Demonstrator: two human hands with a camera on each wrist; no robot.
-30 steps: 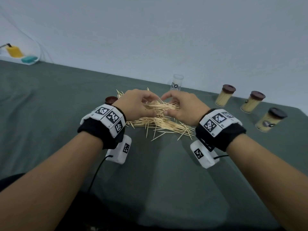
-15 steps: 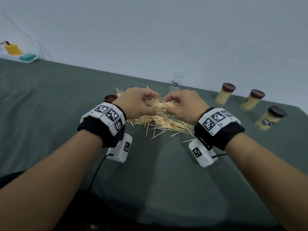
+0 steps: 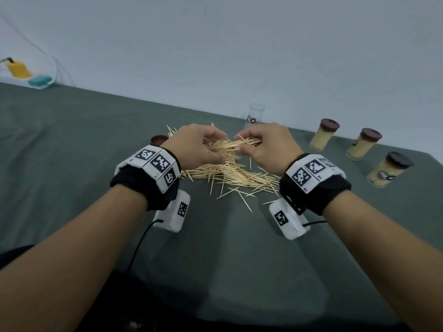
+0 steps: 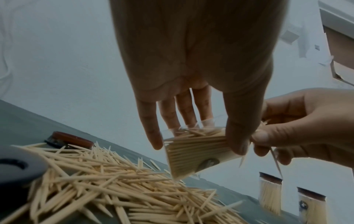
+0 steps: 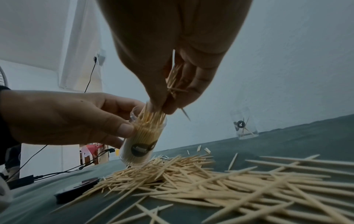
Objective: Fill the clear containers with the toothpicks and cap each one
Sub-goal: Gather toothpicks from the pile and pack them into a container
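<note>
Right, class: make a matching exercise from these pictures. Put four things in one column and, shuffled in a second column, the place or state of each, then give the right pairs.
Things
1. left hand
2. right hand
3. loose brown cap
4. three capped containers

Places or states
A. lying on the green cloth beside the pile of toothpicks
B. standing full on the person's right
C. holding a tilted clear container above the pile
D. pinching a bundle of toothpicks at that container's mouth

Pairs: 1-C, 2-D, 3-A, 4-B
</note>
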